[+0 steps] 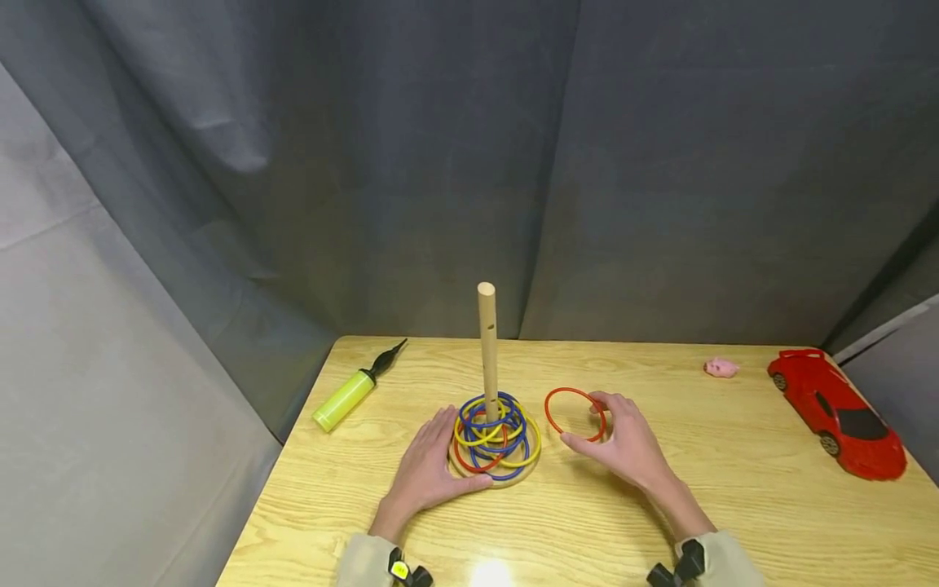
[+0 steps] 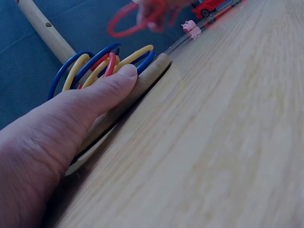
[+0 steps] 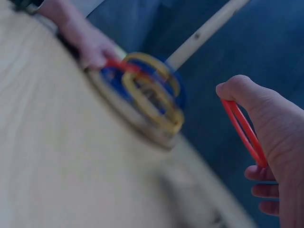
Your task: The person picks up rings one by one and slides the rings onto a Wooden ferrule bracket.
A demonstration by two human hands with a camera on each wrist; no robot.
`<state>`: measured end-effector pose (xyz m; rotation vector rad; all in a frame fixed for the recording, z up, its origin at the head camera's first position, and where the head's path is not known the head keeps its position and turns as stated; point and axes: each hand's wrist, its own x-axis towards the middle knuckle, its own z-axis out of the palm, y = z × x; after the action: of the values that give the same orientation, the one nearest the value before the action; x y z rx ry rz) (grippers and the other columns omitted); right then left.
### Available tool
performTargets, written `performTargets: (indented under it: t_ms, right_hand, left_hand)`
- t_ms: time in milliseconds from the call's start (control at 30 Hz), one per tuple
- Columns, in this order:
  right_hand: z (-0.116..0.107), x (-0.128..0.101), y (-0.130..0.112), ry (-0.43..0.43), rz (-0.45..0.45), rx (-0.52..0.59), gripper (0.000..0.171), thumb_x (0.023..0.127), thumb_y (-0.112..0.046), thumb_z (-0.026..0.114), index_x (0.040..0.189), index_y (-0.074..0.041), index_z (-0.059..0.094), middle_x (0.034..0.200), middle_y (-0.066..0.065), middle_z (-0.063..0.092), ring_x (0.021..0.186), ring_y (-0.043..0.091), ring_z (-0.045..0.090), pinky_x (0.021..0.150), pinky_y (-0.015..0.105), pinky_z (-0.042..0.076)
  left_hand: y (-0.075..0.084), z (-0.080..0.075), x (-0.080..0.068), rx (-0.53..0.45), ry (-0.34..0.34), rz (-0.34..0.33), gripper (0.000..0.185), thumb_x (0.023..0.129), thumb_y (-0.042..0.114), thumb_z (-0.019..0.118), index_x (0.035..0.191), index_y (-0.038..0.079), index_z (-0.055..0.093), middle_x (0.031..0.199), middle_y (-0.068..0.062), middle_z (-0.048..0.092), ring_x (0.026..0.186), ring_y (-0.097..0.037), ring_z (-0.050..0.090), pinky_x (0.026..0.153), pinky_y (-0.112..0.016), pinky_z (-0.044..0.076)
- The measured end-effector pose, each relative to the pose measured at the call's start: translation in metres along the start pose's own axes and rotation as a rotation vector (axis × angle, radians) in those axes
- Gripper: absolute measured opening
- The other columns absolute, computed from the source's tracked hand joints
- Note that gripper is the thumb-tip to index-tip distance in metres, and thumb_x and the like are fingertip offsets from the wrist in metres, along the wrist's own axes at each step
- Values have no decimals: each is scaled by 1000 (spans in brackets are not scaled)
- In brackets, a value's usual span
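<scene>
A wooden peg [image 1: 489, 350] stands upright on a round wooden base [image 2: 158, 68], with several blue, yellow and red rings piled loosely around its foot. My left hand [image 1: 428, 469] holds the base from the left, its thumb along the front rim and its fingers on the far left side; the fingertips are partly hidden by the rings. To the right of the peg, my right hand [image 1: 627, 444] pinches a single red ring [image 1: 546, 408] between thumb and fingers. That ring is held up above the tabletop, apart from the pile.
A yellow-green hand pump [image 1: 345, 399] with a black nozzle lies on the table [image 1: 308, 505] at the left. Toward the back right sits a small pink pig figure [image 1: 721, 368], beside a red toy car [image 1: 839, 416]. Grey curtains [image 1: 440, 163] hang behind the table.
</scene>
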<state>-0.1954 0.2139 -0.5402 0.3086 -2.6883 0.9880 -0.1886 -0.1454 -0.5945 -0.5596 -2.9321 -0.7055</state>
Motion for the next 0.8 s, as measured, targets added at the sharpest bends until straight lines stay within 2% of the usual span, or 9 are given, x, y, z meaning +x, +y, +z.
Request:
performTargets:
  t_ms: [167,400,600,800]
  right_hand:
    - [-31,21,-31,9,-68,14,82,77,-54,89,135,-4,61,108,5,66,105,28,58,81,45,51]
    - [-70,50,-66,63,-166,15,73,77,-48,90,132,-7,63,105,1,64,99,22,54,78,42,48]
    - [-98,72,-95,151,-262,48,67,76,-40,90,129,-8,65,101,0,65,103,23,53,77,40,42]
    - [-118,89,-136,179,-315,65,67,76,-41,90,131,-13,65,103,-4,62,101,18,50,76,38,41]
  left_hand:
    - [-1,3,0,6,0,-9,136,71,98,57,168,10,19,173,-7,23,161,-24,18,130,-44,21]
    - [-2,4,-1,-9,9,-8,136,71,97,57,168,9,20,173,-8,24,160,-25,19,129,-45,22]
    - [-2,5,-1,-10,10,-1,136,71,97,57,168,9,21,173,-8,25,160,-24,20,129,-45,22]
    - [-3,3,-1,-8,7,0,135,71,97,58,168,10,21,173,-7,24,160,-23,19,130,-45,21]
